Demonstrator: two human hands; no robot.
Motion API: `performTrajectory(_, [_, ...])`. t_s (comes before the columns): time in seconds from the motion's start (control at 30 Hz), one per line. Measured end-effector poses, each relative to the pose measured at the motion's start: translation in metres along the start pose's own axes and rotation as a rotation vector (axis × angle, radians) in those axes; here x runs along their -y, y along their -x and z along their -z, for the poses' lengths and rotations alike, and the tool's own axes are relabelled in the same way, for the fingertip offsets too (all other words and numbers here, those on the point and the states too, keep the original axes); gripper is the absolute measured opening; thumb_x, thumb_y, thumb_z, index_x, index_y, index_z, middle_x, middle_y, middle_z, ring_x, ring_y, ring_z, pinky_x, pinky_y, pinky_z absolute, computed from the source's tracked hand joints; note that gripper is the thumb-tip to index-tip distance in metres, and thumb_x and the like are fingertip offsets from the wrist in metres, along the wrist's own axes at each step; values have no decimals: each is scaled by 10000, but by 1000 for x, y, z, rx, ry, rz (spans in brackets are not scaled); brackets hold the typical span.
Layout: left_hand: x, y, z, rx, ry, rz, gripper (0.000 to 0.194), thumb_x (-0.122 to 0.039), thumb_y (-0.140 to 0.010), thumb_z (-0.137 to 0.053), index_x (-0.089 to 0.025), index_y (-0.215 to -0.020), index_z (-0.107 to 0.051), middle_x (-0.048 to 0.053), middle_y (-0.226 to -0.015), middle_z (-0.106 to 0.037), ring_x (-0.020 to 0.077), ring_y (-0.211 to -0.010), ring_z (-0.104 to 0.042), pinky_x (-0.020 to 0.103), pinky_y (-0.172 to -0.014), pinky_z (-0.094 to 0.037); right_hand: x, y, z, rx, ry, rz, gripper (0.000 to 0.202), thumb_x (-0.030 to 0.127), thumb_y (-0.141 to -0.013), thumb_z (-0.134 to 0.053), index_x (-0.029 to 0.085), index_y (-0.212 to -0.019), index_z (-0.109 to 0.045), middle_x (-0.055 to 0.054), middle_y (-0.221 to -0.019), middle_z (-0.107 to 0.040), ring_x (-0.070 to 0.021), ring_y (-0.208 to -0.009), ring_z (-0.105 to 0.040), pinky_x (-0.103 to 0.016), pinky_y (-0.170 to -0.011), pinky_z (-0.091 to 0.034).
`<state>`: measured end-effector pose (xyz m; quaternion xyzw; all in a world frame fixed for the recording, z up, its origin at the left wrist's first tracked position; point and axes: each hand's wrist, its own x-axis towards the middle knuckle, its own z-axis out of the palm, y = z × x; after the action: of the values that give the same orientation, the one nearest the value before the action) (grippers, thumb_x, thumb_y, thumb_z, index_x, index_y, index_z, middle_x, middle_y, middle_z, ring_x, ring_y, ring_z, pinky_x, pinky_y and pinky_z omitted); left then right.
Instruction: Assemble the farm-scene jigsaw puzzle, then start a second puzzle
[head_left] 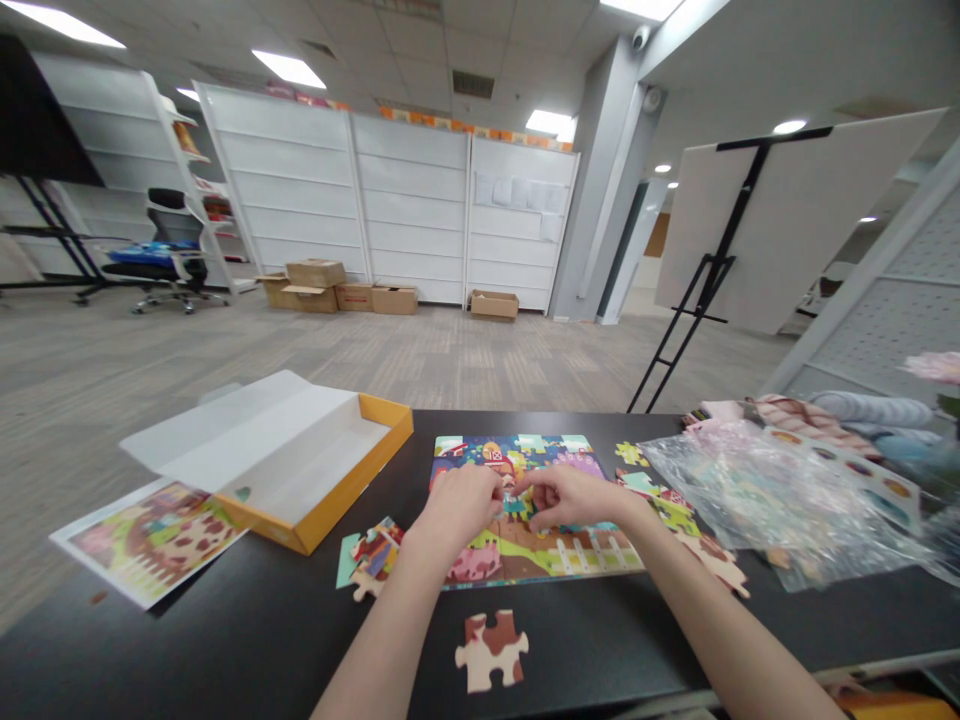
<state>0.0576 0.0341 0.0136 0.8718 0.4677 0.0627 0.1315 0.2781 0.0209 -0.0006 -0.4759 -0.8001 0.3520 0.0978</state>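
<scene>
The puzzle (536,548) lies flat on the dark table (600,650), straight in front of the person, with pale green patches along its far edge. Both hands are over its middle, fingertips close together. The left hand (463,498) is bent at the knuckles, its fingers mostly hidden — whether it grasps a piece or is free, I cannot tell. The right hand (566,495) points its index finger toward the left one, the other fingers curled; I cannot tell whether anything is held there either.

A brown and cream piece (489,655) lies alone between the forearms, nearer the person. More pieces are heaped beside the puzzle's left edge, and others lie along its right, with a yellow piece (631,454) at the far end. Farther left is the open box (352,492) — a picture sheet (169,545) partly beneath it. Crumpled plastic (787,500) lies at right.
</scene>
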Motion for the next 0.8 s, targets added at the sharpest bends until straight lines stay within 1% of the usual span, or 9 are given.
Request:
performTrajectory(0.13, [1, 0, -1, 8, 28, 2, 138, -216, -798, -623, -270, -823, -747, 23, -887, -772, 223, -886, -714, 289, -749, -496, 3, 0, 0, 2, 18, -3, 510, 372, -730, -775, 210, -1201, -666, 35, -710, -627, -119, -601, -556, -214, -561, -393])
performTrajectory(0.27, [-1, 0, 0, 12, 38, 33, 144, -209, -800, -614, -264, -819, -746, 24, -888, -769, 215, -882, -712, 285, -753, -495, 6, -1, -1, 0, 40, -8, 568, 387, -735, -775, 218, -1261, -642, 34, -713, -626, -122, -599, -548, -216, -558, -387])
performTrajectory(0.47, [1, -1, -3, 4, 34, 29, 156, -207, -809, -591, -257, -832, -737, 32, -910, -763, 220, -892, -710, 291, -759, -502, 7, -1, -1, -8, 73, -16, 529, 371, -737, -774, 221, -1234, -677, 37, -692, -609, -118, -586, -531, -215, -543, -359])
performTrajectory(0.6, [9, 1, -2, -56, 5, 71, 222, -216, -848, -550, -274, -921, -751, 55, -976, -764, 244, -943, -708, 325, -795, -508, 7, -1, -3, -33, 115, 0, 539, 381, -739, -773, 234, -1249, -680, 38, -682, -607, -121, -580, -534, -220, -541, -339])
performTrajectory(0.67, [12, 2, 1, -69, 11, 97, 241, -224, -857, -546, -295, -954, -755, 50, -1006, -763, 249, -958, -706, 340, -812, -508, 7, -1, -3, -41, 124, 15, 527, 377, -738, -776, 243, -1240, -688, 41, -674, -598, -122, -579, -531, -221, -533, -322])
performTrajectory(0.73, [12, 3, 3, -50, 21, 86, 245, -225, -852, -558, -313, -954, -761, 42, -1009, -765, 246, -960, -706, 338, -815, -508, 7, -2, -4, -45, 126, 22, 505, 373, -737, -777, 250, -1221, -699, 42, -668, -592, -121, -576, -525, -221, -529, -312])
performTrajectory(0.8, [10, 3, 5, -12, 19, 41, 232, -224, -844, -572, -310, -923, -773, 42, -981, -769, 241, -945, -707, 324, -802, -509, 8, -2, -4, -48, 137, 23, 475, 374, -746, -767, 249, -1201, -711, 42, -656, -588, -123, -572, -520, -222, -531, -309])
